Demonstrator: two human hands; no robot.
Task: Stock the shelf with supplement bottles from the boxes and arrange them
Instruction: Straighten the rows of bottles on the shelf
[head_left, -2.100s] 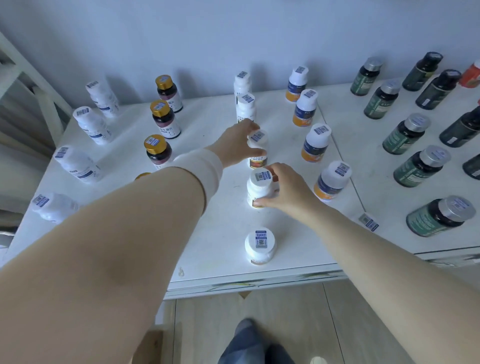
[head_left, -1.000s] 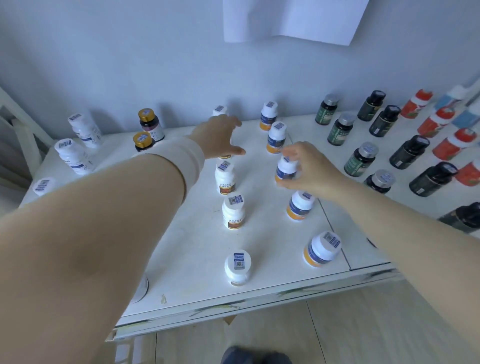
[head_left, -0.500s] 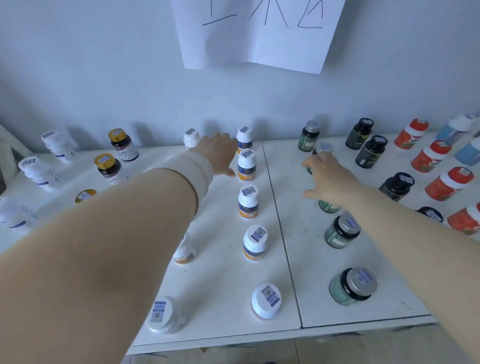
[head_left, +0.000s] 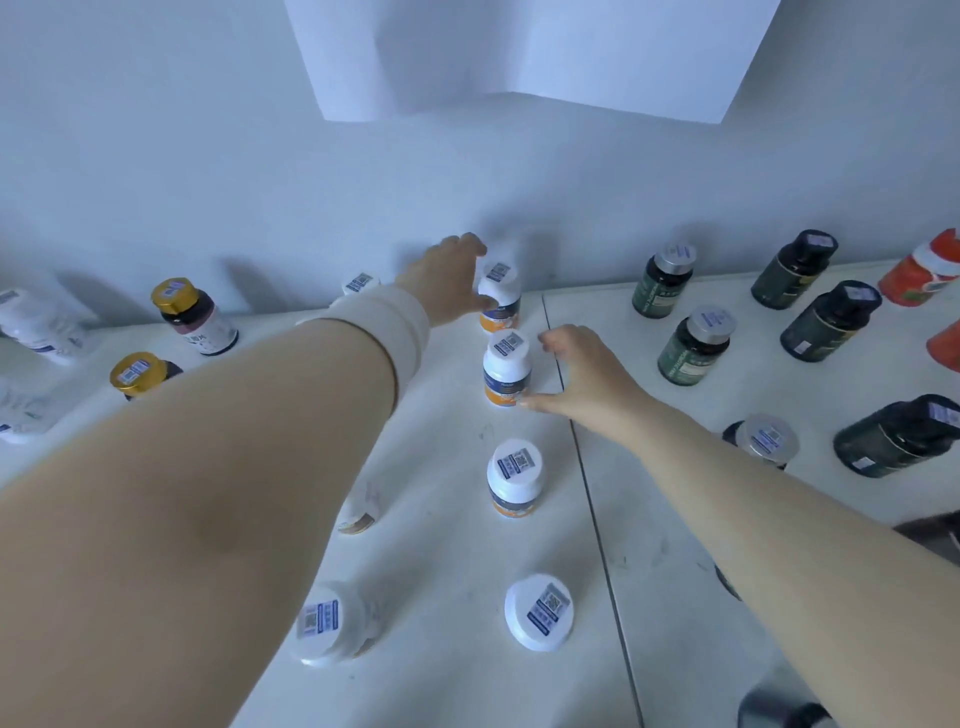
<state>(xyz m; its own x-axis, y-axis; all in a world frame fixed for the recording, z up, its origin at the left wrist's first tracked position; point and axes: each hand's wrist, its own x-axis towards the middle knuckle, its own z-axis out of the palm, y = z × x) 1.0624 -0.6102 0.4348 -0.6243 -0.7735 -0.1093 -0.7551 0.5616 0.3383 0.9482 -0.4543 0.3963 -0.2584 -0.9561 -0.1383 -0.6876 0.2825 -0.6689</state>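
The left hand (head_left: 448, 280) has its fingers curled round the rearmost orange-banded bottle (head_left: 500, 304). The right hand (head_left: 584, 376) lies spread, its thumb touching the second bottle (head_left: 506, 374). Four white-capped bottles line the shelf (head_left: 441, 675) just left of its seam (head_left: 587, 499); three silver-capped green bottles (head_left: 693, 348) stand right of it.

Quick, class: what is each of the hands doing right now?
Left hand: grips the rearmost orange-banded bottle.
Right hand: cupped round the second orange-banded bottle, thumb touching it; grip cannot be told.
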